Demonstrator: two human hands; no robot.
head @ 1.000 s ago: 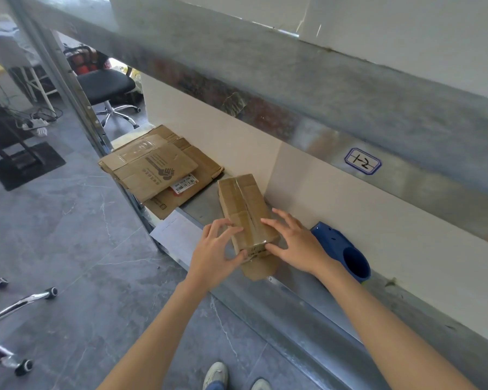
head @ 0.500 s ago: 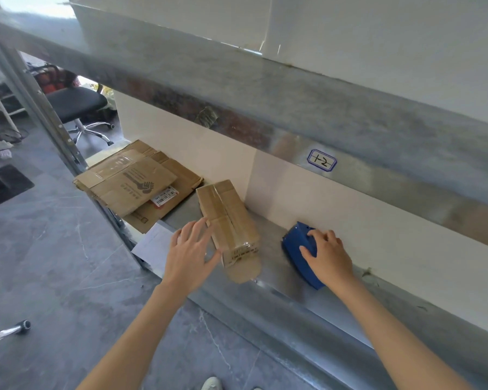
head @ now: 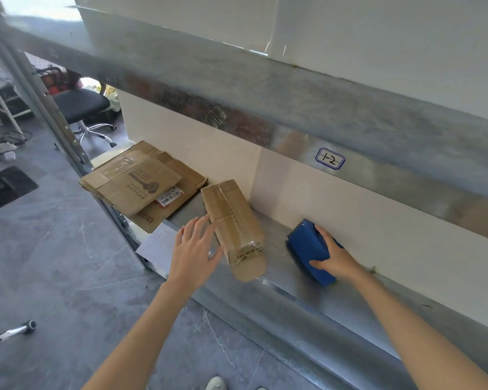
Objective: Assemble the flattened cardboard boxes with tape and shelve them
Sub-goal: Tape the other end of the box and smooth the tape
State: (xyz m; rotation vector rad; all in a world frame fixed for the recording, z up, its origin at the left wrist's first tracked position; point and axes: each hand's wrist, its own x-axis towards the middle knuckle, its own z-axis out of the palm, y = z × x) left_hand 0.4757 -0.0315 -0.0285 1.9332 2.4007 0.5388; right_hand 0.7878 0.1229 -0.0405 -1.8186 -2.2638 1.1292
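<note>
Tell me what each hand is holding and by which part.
The right hand grips the blue tape dispenser across its body, thumb on the near face. The left hand holds nothing; its open fingers lie against the left side of the cardboard box.

On the metal shelf (head: 307, 294) the left hand (head: 193, 254) lays straight fingers (head: 201, 224) against the taped box (head: 233, 218), the right hand (head: 335, 256) grips a blue tape dispenser (head: 307, 246), and flattened boxes (head: 141, 184) lie stacked further left.

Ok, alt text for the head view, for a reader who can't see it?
A person's right hand grips a blue tape dispenser on a metal shelf while the open left hand touches a taped cardboard box; flattened boxes lie stacked further left.
</note>
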